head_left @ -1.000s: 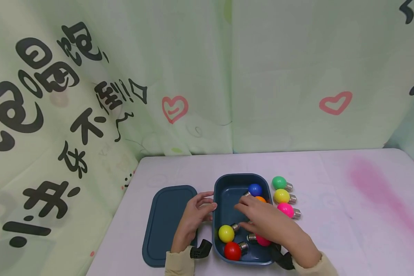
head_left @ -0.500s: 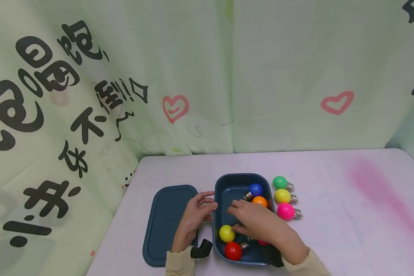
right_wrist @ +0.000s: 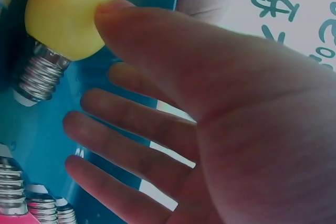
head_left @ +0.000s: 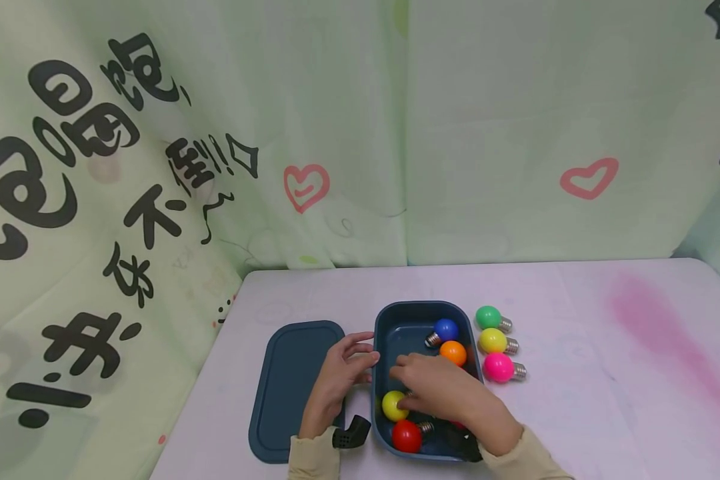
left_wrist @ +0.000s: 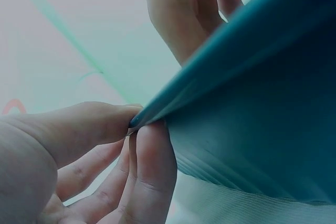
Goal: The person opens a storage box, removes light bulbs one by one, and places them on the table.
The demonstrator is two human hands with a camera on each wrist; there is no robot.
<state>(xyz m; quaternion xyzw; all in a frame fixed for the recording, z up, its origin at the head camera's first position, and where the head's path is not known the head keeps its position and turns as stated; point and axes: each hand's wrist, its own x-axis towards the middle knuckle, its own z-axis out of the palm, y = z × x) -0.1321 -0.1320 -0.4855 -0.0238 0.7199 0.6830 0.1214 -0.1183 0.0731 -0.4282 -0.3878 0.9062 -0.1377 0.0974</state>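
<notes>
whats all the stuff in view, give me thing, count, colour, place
backdrop: count unclear, pale green with print, behind table
table: 1, whitish with pink patch, below
lid: 1, dark blue, left of box
box: 1, dark blue, on table
table bulbs: 3, green, yellow, pink, right of box
blue bulb: 1, blue, box's far right
orange bulb: 1, orange, beside blue bulb
boxed yellow bulb: 1, yellow, box's left side
red bulb: 1, red, box's near end
pink boxed bulbs: number unclear, pink, partly hidden
wrist devices: 2, black, at wrists
sleeves: 2, beige, at wrists
left hand: 1, pinching box's left rim
right hand: 1, over box
</notes>
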